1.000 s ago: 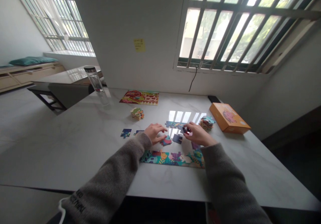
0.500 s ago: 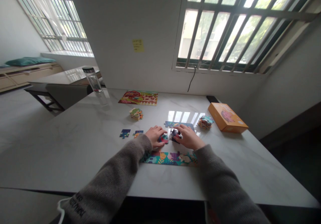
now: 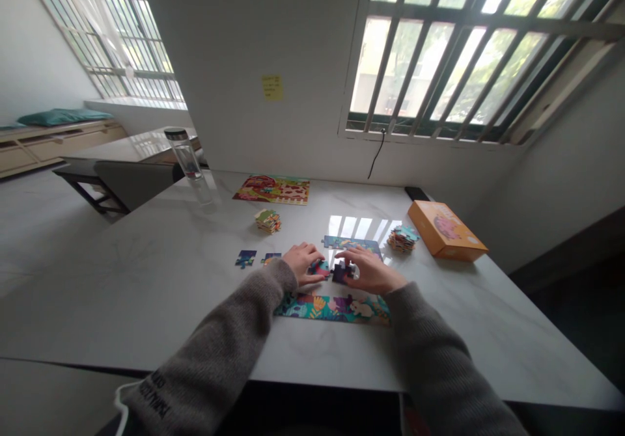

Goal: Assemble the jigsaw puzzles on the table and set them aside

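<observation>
My left hand (image 3: 303, 264) rests on the table with thumb and fingers around a pink-and-teal puzzle piece (image 3: 321, 268). Just right of it, my right hand (image 3: 368, 271) grips a dark purple puzzle piece (image 3: 341, 272) between thumb and fingers. The two pieces lie side by side; whether their tabs interlock I cannot tell. Nearer to me runs a joined strip of puzzle (image 3: 332, 307) with a white rabbit and plants. Beyond my hands lies another joined blue strip (image 3: 349, 243), partly covered by my right hand.
Left of my hands lie a loose blue piece (image 3: 245, 258) and an orange-blue piece (image 3: 270, 258). Puzzle stacks stand farther back, one left (image 3: 268, 221) and one right (image 3: 403, 238). Around them are an orange box (image 3: 446, 230), a farm picture (image 3: 273, 189), a bottle (image 3: 185, 154) and a black phone-like object (image 3: 416, 193).
The dark piece in my right hand has gone from tilted to lying flatter, beside the pink-and-teal piece. My left hand stays in place. The whole view has shifted slightly.
</observation>
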Action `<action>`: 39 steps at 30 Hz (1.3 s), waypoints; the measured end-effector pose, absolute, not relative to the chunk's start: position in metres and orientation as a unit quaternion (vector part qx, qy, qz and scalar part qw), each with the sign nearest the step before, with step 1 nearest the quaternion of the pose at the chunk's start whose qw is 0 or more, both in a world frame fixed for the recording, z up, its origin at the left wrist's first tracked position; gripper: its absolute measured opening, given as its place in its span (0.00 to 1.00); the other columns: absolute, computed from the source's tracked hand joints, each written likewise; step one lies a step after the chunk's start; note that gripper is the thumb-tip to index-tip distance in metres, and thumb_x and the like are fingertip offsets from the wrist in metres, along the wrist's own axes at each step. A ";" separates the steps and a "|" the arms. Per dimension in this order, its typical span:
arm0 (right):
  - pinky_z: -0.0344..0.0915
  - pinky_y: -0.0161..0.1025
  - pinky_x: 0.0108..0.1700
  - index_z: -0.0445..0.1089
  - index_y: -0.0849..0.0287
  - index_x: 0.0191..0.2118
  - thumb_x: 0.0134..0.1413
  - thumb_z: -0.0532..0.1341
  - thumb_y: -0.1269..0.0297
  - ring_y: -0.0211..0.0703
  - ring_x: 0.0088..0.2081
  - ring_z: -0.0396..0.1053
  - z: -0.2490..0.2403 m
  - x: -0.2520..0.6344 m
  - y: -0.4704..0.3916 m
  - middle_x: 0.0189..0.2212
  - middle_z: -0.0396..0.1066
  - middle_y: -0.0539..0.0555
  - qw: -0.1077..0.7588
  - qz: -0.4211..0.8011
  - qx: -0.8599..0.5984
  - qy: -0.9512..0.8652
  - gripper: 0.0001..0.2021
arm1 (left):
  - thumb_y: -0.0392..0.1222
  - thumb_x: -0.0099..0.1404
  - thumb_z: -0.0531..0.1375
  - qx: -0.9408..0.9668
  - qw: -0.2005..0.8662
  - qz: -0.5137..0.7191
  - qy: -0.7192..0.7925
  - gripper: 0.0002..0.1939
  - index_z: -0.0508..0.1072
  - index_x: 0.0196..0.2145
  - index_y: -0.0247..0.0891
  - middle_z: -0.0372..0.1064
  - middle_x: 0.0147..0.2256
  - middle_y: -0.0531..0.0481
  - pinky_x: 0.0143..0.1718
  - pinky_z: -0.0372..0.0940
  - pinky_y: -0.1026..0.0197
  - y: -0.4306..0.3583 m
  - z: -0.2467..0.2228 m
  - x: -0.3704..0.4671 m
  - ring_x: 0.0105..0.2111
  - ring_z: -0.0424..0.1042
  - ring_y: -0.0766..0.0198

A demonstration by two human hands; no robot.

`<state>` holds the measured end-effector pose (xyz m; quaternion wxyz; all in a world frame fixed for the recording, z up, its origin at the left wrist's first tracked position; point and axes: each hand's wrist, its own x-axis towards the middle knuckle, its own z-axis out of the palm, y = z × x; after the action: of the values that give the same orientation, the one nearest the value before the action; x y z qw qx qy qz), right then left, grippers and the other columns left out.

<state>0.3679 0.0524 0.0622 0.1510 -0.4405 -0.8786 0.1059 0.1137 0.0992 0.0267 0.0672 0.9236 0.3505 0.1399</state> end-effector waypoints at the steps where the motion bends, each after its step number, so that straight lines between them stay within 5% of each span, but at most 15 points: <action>1: 0.62 0.46 0.52 0.69 0.53 0.55 0.50 0.65 0.67 0.50 0.48 0.66 0.061 0.367 0.053 0.44 0.71 0.55 0.145 0.104 -0.441 -0.880 0.23 | 0.56 0.60 0.66 0.925 0.064 0.132 0.349 0.24 0.73 0.50 0.42 0.70 0.46 0.45 0.47 0.63 0.51 0.100 0.027 0.113 0.47 0.67 0.51; 7: 0.60 0.47 0.52 0.72 0.56 0.49 0.57 0.59 0.70 0.50 0.47 0.64 0.055 0.376 0.059 0.43 0.70 0.57 0.134 0.068 -0.516 -0.843 0.14 | 0.53 0.60 0.66 0.926 0.062 0.117 0.354 0.22 0.73 0.49 0.42 0.69 0.46 0.45 0.48 0.63 0.51 0.100 0.027 0.113 0.47 0.66 0.51; 18: 0.60 0.44 0.47 0.68 0.59 0.42 0.48 0.68 0.64 0.51 0.45 0.64 0.054 0.372 0.057 0.44 0.68 0.59 0.079 0.117 -0.566 -0.812 0.14 | 0.53 0.61 0.65 0.924 0.067 0.122 0.357 0.21 0.73 0.49 0.42 0.68 0.47 0.45 0.47 0.63 0.51 0.101 0.024 0.113 0.47 0.66 0.51; 26: 0.55 0.35 0.31 0.61 0.55 0.36 0.56 0.58 0.65 0.38 0.27 0.61 0.049 0.381 0.067 0.27 0.66 0.47 0.270 0.185 -0.570 -0.754 0.05 | 0.51 0.61 0.65 0.923 0.068 0.144 0.351 0.20 0.73 0.49 0.42 0.70 0.45 0.45 0.47 0.63 0.51 0.102 0.022 0.114 0.46 0.67 0.51; 31: 0.60 0.36 0.29 0.62 0.56 0.32 0.54 0.63 0.53 0.39 0.27 0.65 0.056 0.360 0.064 0.25 0.67 0.48 0.443 0.270 -0.534 -0.668 0.13 | 0.47 0.65 0.62 0.887 0.039 0.298 0.349 0.22 0.69 0.55 0.39 0.70 0.44 0.45 0.49 0.63 0.51 0.097 0.038 0.115 0.45 0.68 0.53; 35: 0.64 0.38 0.29 0.63 0.56 0.31 0.50 0.67 0.48 0.40 0.26 0.67 0.053 0.336 0.059 0.24 0.68 0.49 0.487 0.356 -0.487 -0.632 0.18 | 0.51 0.61 0.66 0.883 0.007 0.353 0.309 0.31 0.66 0.58 0.39 0.67 0.51 0.41 0.51 0.63 0.49 0.093 0.045 0.117 0.48 0.66 0.50; 39: 0.65 0.38 0.29 0.63 0.55 0.31 0.49 0.67 0.46 0.40 0.26 0.67 0.044 0.322 0.057 0.25 0.68 0.48 0.498 0.379 -0.460 -0.630 0.19 | 0.48 0.62 0.65 0.899 -0.014 0.318 0.302 0.25 0.70 0.55 0.39 0.69 0.48 0.42 0.50 0.63 0.50 0.092 0.046 0.117 0.46 0.67 0.51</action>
<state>0.3223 0.0568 0.0443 0.4984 -0.4598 -0.6299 0.3787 0.1165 0.0923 0.0456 -0.0144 0.8986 0.3022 0.3179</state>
